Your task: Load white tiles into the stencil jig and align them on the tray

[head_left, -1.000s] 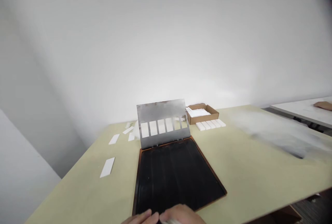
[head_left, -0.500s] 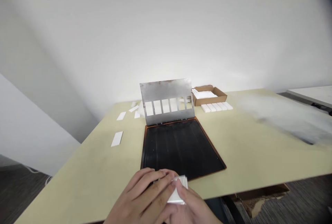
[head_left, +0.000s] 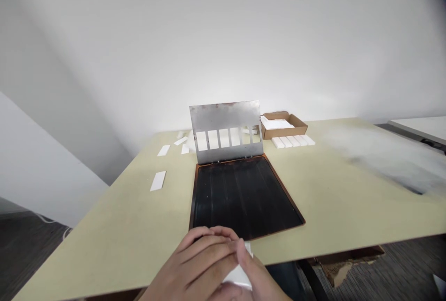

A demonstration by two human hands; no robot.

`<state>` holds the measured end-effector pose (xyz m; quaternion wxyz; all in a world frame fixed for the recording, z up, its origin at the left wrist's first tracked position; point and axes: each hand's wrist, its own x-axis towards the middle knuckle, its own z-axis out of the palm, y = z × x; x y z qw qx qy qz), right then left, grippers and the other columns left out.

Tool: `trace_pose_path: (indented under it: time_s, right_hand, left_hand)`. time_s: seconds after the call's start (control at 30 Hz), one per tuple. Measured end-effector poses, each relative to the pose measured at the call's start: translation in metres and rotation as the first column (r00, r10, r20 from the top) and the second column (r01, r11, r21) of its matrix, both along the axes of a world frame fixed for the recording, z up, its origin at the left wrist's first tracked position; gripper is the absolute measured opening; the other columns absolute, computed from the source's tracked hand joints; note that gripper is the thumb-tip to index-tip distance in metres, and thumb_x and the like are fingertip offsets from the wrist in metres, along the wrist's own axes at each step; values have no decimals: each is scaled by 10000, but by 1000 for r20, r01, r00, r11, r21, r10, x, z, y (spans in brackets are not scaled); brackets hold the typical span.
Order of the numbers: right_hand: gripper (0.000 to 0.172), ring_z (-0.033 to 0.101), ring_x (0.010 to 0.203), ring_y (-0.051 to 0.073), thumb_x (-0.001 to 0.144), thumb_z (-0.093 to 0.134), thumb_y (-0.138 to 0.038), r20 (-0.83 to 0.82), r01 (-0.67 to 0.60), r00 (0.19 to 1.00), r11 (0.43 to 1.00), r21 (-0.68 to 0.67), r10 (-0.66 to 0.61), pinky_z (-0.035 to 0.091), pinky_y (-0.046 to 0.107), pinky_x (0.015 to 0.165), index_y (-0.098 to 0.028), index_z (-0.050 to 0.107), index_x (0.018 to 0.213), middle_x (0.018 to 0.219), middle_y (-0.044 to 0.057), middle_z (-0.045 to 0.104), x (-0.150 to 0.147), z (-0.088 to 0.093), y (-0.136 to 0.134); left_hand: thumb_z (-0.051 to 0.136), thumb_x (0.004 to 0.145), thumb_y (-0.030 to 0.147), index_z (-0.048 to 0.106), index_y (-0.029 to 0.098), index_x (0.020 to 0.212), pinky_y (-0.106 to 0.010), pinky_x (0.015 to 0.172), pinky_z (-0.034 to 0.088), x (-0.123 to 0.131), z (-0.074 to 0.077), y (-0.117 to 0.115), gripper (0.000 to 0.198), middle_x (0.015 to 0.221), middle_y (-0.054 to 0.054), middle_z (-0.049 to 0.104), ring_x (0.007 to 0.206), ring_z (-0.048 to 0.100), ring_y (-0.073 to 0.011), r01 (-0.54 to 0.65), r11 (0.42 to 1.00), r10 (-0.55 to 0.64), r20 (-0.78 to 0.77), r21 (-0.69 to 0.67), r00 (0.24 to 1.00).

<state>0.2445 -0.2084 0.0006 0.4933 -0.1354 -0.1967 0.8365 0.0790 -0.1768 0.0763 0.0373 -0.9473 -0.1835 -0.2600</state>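
Note:
Close to my body, at the table's near edge, both hands are pressed together around a white packet (head_left: pixel 239 277). Its wrapper looks like clear plastic, and most of it is hidden by fingers. My left hand (head_left: pixel 200 264) lies across the top, fingers closed over the packet and over the other hand. From beneath, my right hand (head_left: pixel 259 277) grips it, with the thumb along the right side. Just beyond the hands lies a black tray (head_left: pixel 240 199) with a brown rim. Hinged to its far edge, a metal plate (head_left: pixel 226 117) with several rectangular cut-outs stands raised.
Behind the plate on the right is a cardboard box (head_left: pixel 284 131) holding white pieces. A row of white blocks (head_left: pixel 292 141) sits before it. Loose white strips (head_left: pixel 158 180) lie on the left of the pale table (head_left: pixel 114 245). A blurred translucent shape (head_left: pixel 386 157) covers the right side.
My left hand has slid further over the white packet, so less of it shows. The packet and both hands stay at the near edge; the view has shifted slightly.

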Motion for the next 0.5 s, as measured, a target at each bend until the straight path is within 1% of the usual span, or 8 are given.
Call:
trace_pose_path:
  time_s: [0.07,0.13,0.2,0.27,0.33,0.43,0.5]
  right_hand:
    - [756,639,1309,264,846,768,-726,109,25,994,999,46,-30,420,421,1177,-208,607,1373,1336,112,678,0,-2,-1]
    - [797,627,1320,265,828,770,-743,202,54,976,993,109,-75,393,417,1203,-198,592,1381,1353,126,665,0,-3,-2]
    - [814,617,1327,262,808,786,-743,244,58,966,989,135,-90,375,410,1221,-196,586,1377,1367,129,652,0,-3,-3]
    - [826,618,1322,262,784,817,-730,231,39,971,993,112,-64,379,410,1218,-208,577,1377,1380,122,640,-1,-2,-4]
    - [831,626,1306,261,797,803,-738,212,18,977,996,86,-36,394,405,1203,-216,567,1399,1373,116,640,0,-1,-6]
    - [843,662,1235,257,856,716,-775,263,-17,965,998,56,2,451,396,1134,-221,540,1467,1291,110,680,2,-1,-8]
    - [847,679,1190,257,872,697,-774,301,-28,954,998,49,12,489,392,1076,-227,528,1496,1247,105,698,4,-2,-8]
  left_hand:
    - [537,1114,264,689,148,1261,-261,1166,483,1,-3,-2,242,1193,-59,787,1146,727,-151,-25,1000,25,50,-6,998]
    - [555,1108,288,680,140,1269,-268,1161,499,2,-5,-3,252,1192,-69,789,1153,729,-161,-42,999,41,82,7,996]
    - [559,1106,284,679,129,1257,-267,1154,512,3,-7,-4,247,1172,-70,793,1146,731,-162,-34,999,33,73,14,997]
    - [536,1112,267,678,114,1247,-255,1110,550,3,-7,-4,248,1147,-78,791,1118,735,-161,-28,1000,28,52,-1,998]
    - [514,1118,271,676,101,1254,-252,1050,591,3,-7,-4,271,1157,-99,780,1104,733,-171,-35,999,37,34,-35,999]
    - [525,1111,290,683,112,1276,-264,969,633,3,-9,-4,289,1173,-115,763,1084,733,-190,-42,995,44,21,-89,999]
    - [525,1111,294,679,122,1317,-256,909,647,2,-11,-5,308,1147,-112,765,1034,741,-189,-50,994,53,25,-96,998]
